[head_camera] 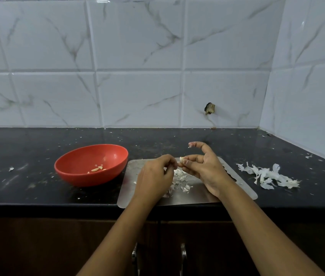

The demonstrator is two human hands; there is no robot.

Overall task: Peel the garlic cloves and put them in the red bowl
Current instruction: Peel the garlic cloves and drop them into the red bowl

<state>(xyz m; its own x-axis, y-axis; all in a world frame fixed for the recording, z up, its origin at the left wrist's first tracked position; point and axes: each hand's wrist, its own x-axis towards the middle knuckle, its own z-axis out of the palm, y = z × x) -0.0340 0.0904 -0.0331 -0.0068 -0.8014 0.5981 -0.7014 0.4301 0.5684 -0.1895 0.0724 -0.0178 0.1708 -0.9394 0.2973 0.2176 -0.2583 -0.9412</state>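
Mid-frame, left hand [154,176] and right hand [207,170] both pinch a garlic clove [181,159]; a slipping grip could drop it among peelings [179,176].

A home kitchen: marble-look wall tiles [137,46] above a black countertop [28,186].

One red bowl [72,176], about three peeled cloves [97,169] inside, one held clove [182,159], one steel board [197,194], one small skin heap [179,179], one big skin heap [267,176].

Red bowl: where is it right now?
Head view: the red bowl sits on the black counter, left of the metal board, near the left hand.
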